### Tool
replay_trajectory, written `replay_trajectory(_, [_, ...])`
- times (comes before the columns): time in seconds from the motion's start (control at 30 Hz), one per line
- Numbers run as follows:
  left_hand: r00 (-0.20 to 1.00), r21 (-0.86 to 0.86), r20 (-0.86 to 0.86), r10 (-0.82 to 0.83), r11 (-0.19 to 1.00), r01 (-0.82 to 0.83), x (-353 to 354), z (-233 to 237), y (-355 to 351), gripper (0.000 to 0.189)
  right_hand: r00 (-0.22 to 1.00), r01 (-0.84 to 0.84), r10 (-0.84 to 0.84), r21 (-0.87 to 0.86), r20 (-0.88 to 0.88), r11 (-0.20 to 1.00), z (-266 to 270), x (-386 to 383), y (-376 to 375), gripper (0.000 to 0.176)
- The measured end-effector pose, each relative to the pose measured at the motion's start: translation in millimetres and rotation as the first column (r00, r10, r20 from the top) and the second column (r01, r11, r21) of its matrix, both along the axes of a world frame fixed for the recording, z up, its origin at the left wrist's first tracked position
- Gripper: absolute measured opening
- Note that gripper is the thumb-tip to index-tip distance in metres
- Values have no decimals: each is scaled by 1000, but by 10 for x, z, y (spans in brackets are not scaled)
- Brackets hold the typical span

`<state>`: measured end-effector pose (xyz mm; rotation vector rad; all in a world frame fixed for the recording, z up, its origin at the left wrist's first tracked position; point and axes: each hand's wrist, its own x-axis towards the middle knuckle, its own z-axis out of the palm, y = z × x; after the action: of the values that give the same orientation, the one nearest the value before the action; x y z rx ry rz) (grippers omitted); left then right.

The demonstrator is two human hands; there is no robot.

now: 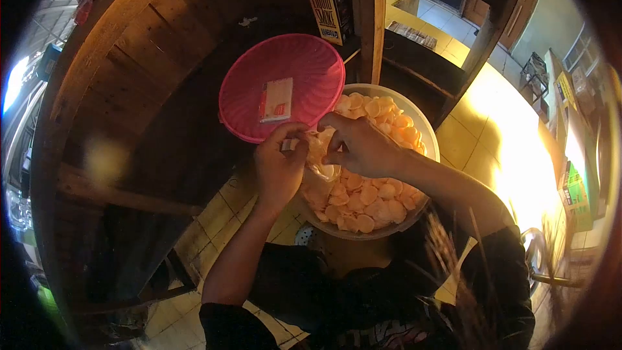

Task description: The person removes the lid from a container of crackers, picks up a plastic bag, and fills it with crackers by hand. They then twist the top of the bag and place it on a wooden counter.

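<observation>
Between my hands is a clear plastic bag (317, 186) with some pale crackers in it, its mouth toward the top. My left hand (280, 163) pinches one side of the bag, thumb and fingers together. From the other side, my right hand (365, 145) is closed at the bag's upper edge, fingers bent inward. Below and around the bag, a wide round tub (433, 144) is heaped with round, pale orange crackers (365, 202). A pink ribbed plastic lid (243, 91) lies just beyond my left hand, with a small white and red packet (277, 100) on it.
A carton (326, 10) lettered "LIQUID SMOKE" stands at the back against a wooden post (370, 32). A dark wooden bench or table with a curved edge (81, 68) fills the left. Yellow floor tiles (457, 139) are sunlit at the right, near stacked boxes (575, 188).
</observation>
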<state>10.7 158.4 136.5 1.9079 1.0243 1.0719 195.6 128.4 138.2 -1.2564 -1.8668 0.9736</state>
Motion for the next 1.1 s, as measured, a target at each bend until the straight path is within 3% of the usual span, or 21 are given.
replay_trajectory(0.03, [1000,0,0,-1,1000,1,14,29,-43,22,1000,-8,8,-1,-9,1000,-12,-7,-3,48])
replay_trajectory(0.1, [971,-364,204,-128,910,197,69,113,-177,19,1000,7,-7,2,-19,1000,-18,-6,-7,47])
replay_trajectory(0.2, [944,-377,283,-167,886,270,90,-9,-141,16,998,52,-53,18,27,998,2,-19,-47,44])
replay_trajectory(0.27, [961,-375,244,-133,901,220,85,28,-147,15,992,86,-89,39,85,996,8,-21,-48,42])
replay_trajectory(0.37, [967,-392,240,-91,902,182,96,64,-151,13,987,-29,40,-70,156,997,-15,-23,-51,42])
replay_trajectory(0.47, [957,-383,275,-93,902,198,100,88,-180,10,963,-11,18,-29,268,1000,-43,-49,-45,42])
replay_trajectory(0.53, [954,-354,273,-125,909,220,93,50,-148,10,896,-3,-4,17,444,1000,-101,-45,-17,43])
replay_trajectory(0.6, [988,16,-19,-152,988,153,26,-33,-50,11,921,29,-50,62,385,998,-38,41,-27,46])
replay_trajectory(0.67, [990,6,-77,-116,993,117,-6,-4,-55,12,942,54,-87,108,325,993,0,138,26,49])
replay_trajectory(0.73, [988,-6,-132,-80,997,80,-16,15,-60,13,992,39,-61,-198,-109,979,-34,225,91,47])
replay_trajectory(0.8, [985,-250,-142,-94,967,56,-19,6,-47,16,992,0,-14,-116,-123,993,-118,204,115,49])
replay_trajectory(0.83, [986,-249,-142,-92,967,54,-10,-8,-51,16,990,-35,30,-33,-135,999,-143,190,112,53])
replay_trajectory(0.93, [995,-312,-62,-77,948,54,49,-46,-84,19,998,4,-3,8,-64,1000,-45,83,15,56])
replay_trajectory(1.0, [991,-468,114,-72,876,118,76,-12,-109,23,998,40,-41,-28,-40,999,71,33,-21,57])
replay_trajectory(1.07, [987,-507,130,-92,849,146,83,79,-142,24,997,73,-74,-63,-14,995,69,32,-13,57])
replay_trajectory(1.1, [983,-543,148,-113,821,176,89,125,-153,24,998,56,-57,21,25,998,35,58,18,54])
